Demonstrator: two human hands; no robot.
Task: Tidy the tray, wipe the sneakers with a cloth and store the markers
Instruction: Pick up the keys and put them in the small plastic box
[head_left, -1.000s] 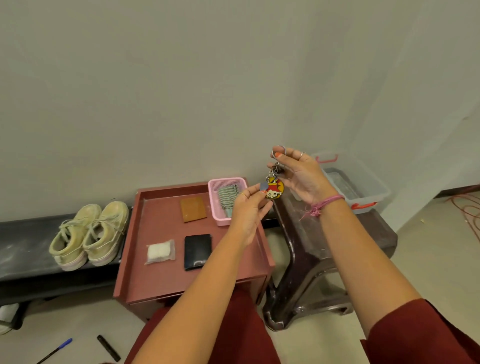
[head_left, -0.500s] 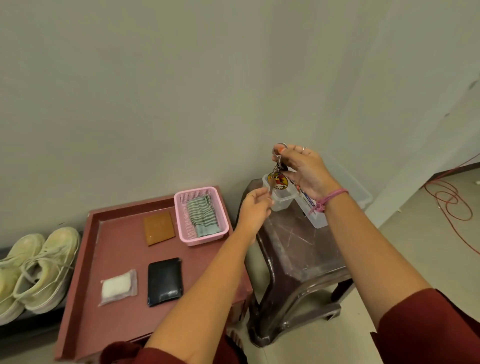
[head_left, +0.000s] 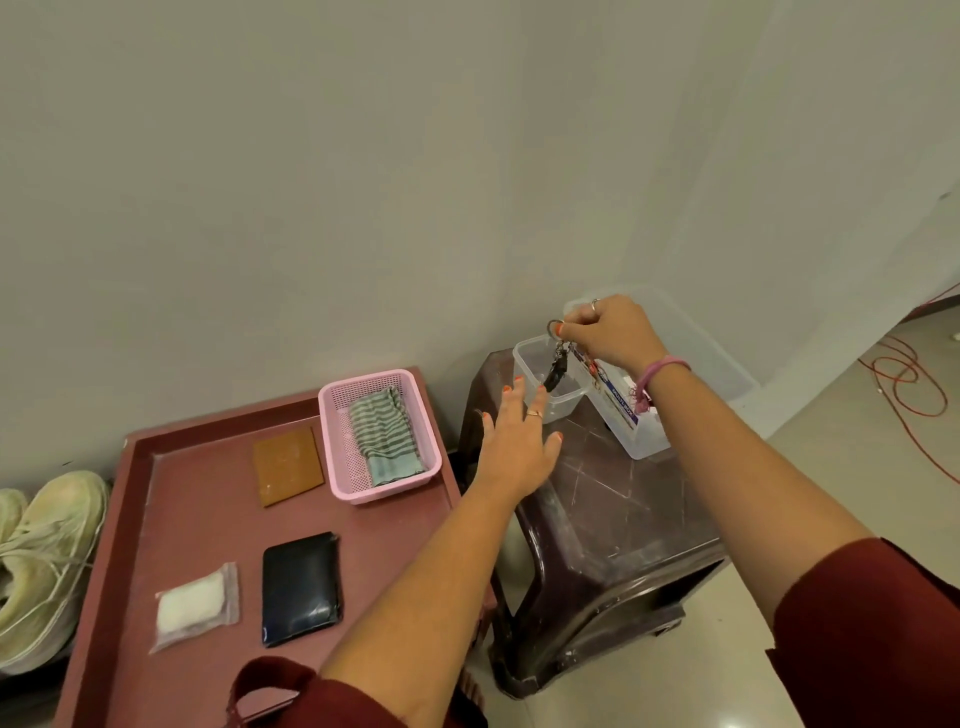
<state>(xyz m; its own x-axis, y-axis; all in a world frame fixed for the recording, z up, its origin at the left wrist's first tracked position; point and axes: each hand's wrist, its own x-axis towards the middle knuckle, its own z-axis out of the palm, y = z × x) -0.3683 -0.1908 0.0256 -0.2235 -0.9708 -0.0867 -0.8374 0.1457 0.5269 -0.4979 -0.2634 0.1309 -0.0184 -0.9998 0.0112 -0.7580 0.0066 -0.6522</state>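
My right hand (head_left: 613, 332) pinches the ring of a keychain (head_left: 557, 364), which dangles into a small clear plastic box (head_left: 545, 382) on a dark stool (head_left: 602, 499). With fingers spread, my left hand (head_left: 519, 441) hovers just in front of that box and holds nothing. The red tray (head_left: 197, 493) carries a pink basket (head_left: 379, 488) with a folded striped cloth (head_left: 384, 436), a brown card holder (head_left: 287, 465), a black wallet (head_left: 301, 587) and a small white packet (head_left: 195, 605). Pale sneakers (head_left: 44, 566) stand at the left edge.
A second clear box with a printed label (head_left: 631, 415) stands beside the small one on the stool. Behind it lies a larger clear container (head_left: 717, 353). A red cable (head_left: 914, 379) coils on the floor at the right. The wall is close behind.
My right hand has lowered the keychain into the small clear box. My left hand has let go of the charm and opened. The view has turned right and down.
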